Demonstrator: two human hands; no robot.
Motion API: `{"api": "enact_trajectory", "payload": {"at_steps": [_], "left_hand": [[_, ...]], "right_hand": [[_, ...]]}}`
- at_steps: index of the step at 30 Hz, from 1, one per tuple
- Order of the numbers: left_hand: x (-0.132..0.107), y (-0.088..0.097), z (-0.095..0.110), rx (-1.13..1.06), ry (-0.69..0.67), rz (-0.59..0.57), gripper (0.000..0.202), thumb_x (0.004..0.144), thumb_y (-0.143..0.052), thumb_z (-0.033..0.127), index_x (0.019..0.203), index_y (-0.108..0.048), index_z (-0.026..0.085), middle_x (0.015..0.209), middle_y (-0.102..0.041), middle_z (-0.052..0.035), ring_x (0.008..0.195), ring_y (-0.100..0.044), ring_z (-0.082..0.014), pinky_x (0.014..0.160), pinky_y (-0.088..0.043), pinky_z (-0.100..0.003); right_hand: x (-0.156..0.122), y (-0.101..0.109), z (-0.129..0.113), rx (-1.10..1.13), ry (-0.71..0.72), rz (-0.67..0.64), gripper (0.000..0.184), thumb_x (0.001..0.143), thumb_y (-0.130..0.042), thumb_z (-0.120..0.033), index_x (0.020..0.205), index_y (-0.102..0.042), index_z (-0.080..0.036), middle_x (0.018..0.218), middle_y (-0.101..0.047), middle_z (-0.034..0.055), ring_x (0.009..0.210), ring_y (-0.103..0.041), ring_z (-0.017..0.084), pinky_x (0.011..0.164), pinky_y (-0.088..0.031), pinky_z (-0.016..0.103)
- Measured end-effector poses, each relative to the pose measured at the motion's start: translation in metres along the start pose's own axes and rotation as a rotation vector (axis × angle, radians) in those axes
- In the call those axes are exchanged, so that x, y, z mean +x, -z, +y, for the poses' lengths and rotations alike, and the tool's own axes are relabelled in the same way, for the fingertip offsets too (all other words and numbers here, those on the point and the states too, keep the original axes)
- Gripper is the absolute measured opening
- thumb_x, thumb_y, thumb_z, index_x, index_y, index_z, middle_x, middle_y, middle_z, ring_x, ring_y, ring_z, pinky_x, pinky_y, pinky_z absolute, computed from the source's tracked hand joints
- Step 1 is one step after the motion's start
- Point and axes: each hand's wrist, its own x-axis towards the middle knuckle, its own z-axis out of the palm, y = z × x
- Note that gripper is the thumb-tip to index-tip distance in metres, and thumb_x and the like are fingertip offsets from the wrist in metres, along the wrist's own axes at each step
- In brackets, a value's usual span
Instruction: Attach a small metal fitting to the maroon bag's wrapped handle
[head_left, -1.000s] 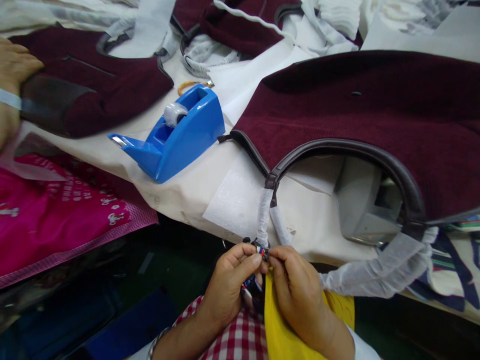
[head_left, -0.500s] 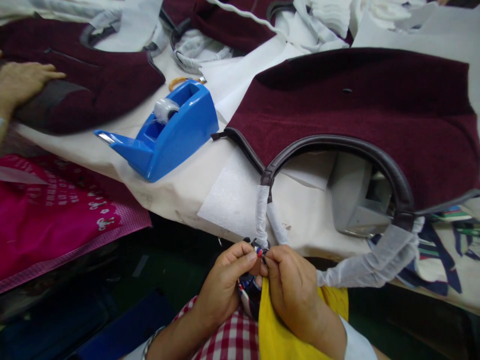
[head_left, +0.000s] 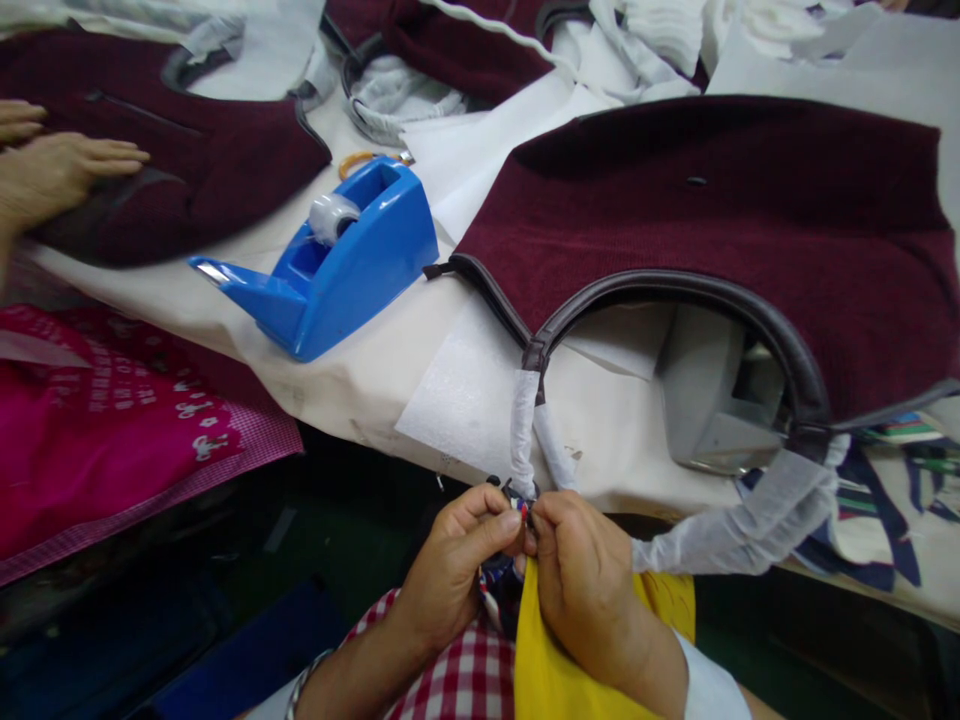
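A maroon fabric bag (head_left: 712, 220) with a dark brown handle (head_left: 675, 290) lies on the table, its handle ends wrapped in white paper (head_left: 525, 420). My left hand (head_left: 457, 575) and my right hand (head_left: 585, 580) meet at the table's front edge, both pinched on the lower end of the wrapped strap, where a small red and blue piece (head_left: 519, 502) shows between the fingertips. A patterned scarf (head_left: 495, 590) and yellow cloth (head_left: 555, 660) hang below my hands.
A blue tape dispenser (head_left: 337, 260) stands left of the bag. Another person's hands (head_left: 52, 170) rest on a second maroon bag (head_left: 165, 140) at the far left. Pink cloth (head_left: 112, 430) lies at the left, a grey box (head_left: 712, 400) under the handle, white paper at the back.
My hands stay pinched at the strap end with little movement. The other person's hand at the left has slid rightward and spread flat on the second bag.
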Motion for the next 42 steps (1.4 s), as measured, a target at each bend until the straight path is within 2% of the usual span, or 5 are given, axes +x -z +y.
{"api": "enact_trajectory", "payload": {"at_steps": [23,29,35,39,42], "left_hand": [[0.0,-0.006,0.005,0.519,-0.18,0.195,0.017,0.072,-0.059,0.028,0.065,-0.051,0.016,0.062,-0.056,0.0022,0.063,-0.052,-0.0092,0.061,-0.04,-0.02],[-0.003,-0.003,0.001,0.893,-0.337,0.258,0.016,0.079,-0.051,0.033,0.076,-0.057,0.018,0.069,-0.059,0.0018,0.065,-0.053,-0.01,0.061,-0.041,-0.022],[-0.009,-0.008,0.004,1.301,-0.528,0.309,0.014,0.08,-0.047,0.026,0.071,-0.055,0.019,0.066,-0.059,0.0008,0.063,-0.053,-0.0111,0.061,-0.037,-0.024],[-0.008,-0.008,0.005,1.449,-0.62,0.302,0.018,0.08,-0.048,0.026,0.065,-0.053,0.018,0.061,-0.056,0.0002,0.061,-0.052,-0.0115,0.058,-0.034,-0.024],[-0.008,-0.007,0.005,1.486,-0.661,0.287,0.021,0.081,-0.046,0.026,0.064,-0.053,0.018,0.062,-0.057,-0.0007,0.061,-0.052,-0.0117,0.058,-0.033,-0.025]], "right_hand": [[0.001,-0.01,0.005,0.056,-0.036,-0.004,0.01,0.086,-0.041,-0.006,0.086,-0.048,-0.014,0.07,-0.05,0.0033,0.065,-0.048,0.013,0.059,-0.039,0.025],[0.004,0.001,-0.001,0.156,-0.306,-0.052,0.01,0.088,-0.045,-0.014,0.086,-0.053,-0.019,0.075,-0.057,-0.0011,0.067,-0.053,0.01,0.062,-0.039,0.021],[0.011,0.017,-0.009,0.265,-0.596,-0.211,0.014,0.089,-0.045,-0.027,0.081,-0.056,-0.021,0.072,-0.059,-0.0025,0.066,-0.055,0.011,0.06,-0.039,0.022],[0.016,0.019,-0.011,0.418,-0.775,-0.294,0.022,0.088,-0.046,-0.036,0.077,-0.055,-0.02,0.06,-0.054,-0.0033,0.056,-0.051,0.011,0.05,-0.037,0.02],[0.021,0.017,-0.011,0.402,-0.812,-0.293,0.021,0.085,-0.05,-0.036,0.074,-0.055,-0.019,0.06,-0.055,-0.003,0.054,-0.05,0.011,0.048,-0.036,0.02]]}}
